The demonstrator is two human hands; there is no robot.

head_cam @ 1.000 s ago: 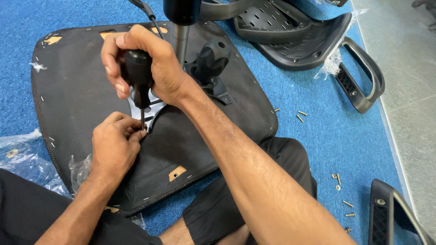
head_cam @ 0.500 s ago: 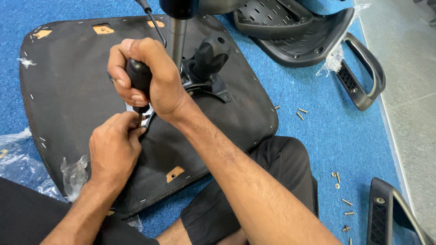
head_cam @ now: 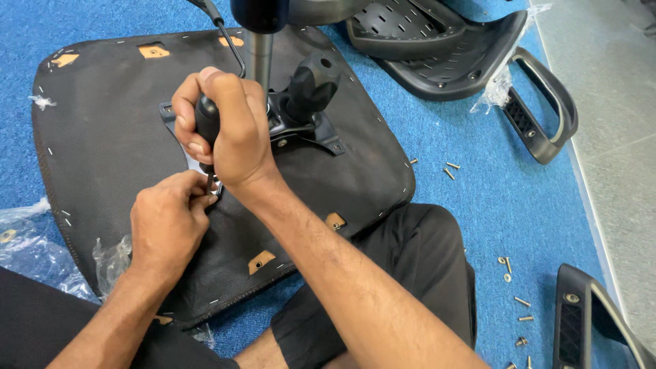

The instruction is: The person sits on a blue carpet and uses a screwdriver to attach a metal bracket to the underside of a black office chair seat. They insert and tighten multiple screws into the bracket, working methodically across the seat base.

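Blue carpet carries an upturned chair seat (head_cam: 102,137), its mechanism plate (head_cam: 301,126) partly fastened. Right hand (head_cam: 229,133) clenches a screwdriver (head_cam: 207,123); left hand (head_cam: 167,222) fingers pinch its tip, loose screws (head_cam: 447,167) lying right.

The right hand (head_cam: 229,126) is curling in a closed fist, knuckles facing up, wrist bent and the bare forearm stretching back toward the lower right. The left hand (head_cam: 167,222) is sitting just below it, fingers pinching together at the tips beside the right wrist, its forearm angling back to the lower left.
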